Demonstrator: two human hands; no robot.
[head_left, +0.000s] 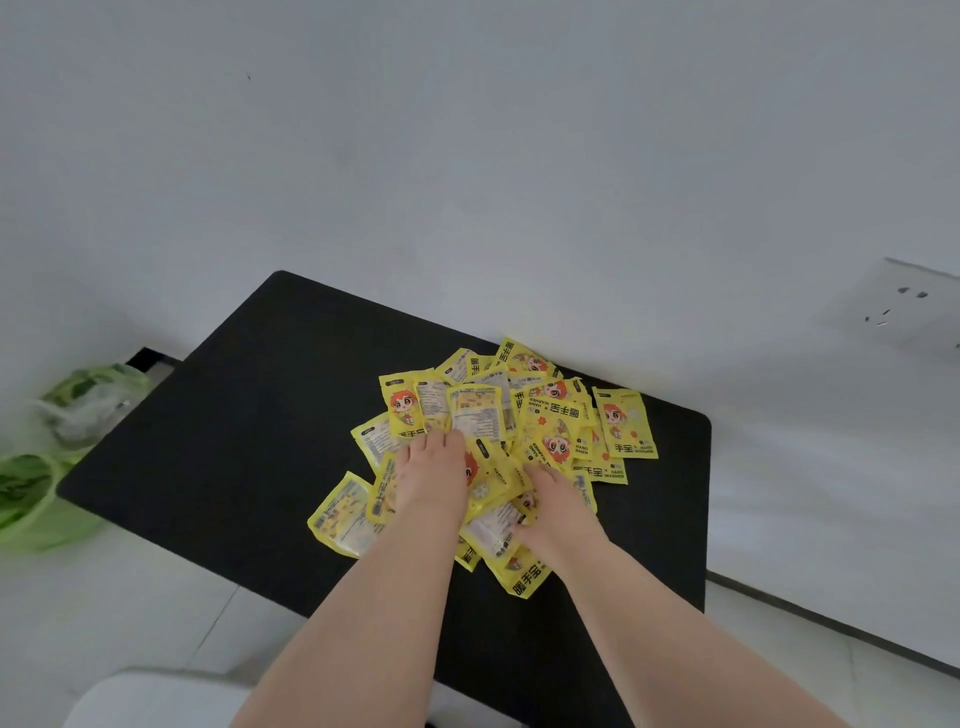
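Observation:
Several yellow hand-warmer packets lie in a loose overlapping heap on a black table. Some show a red-haired cartoon figure and others their pale printed backs. My left hand lies on the left part of the heap, its straight fingers reaching to the lower edge of a pale-backed packet. My right hand rests palm down on the heap's near right part, fingers spread over the packets and thumb on a pale packet. Both palms are hidden.
A white wall runs behind the table, with a wall socket at the right. On the pale floor to the left stand a green basin of leafy greens and a plastic bag. A white rounded object sits near the bottom left.

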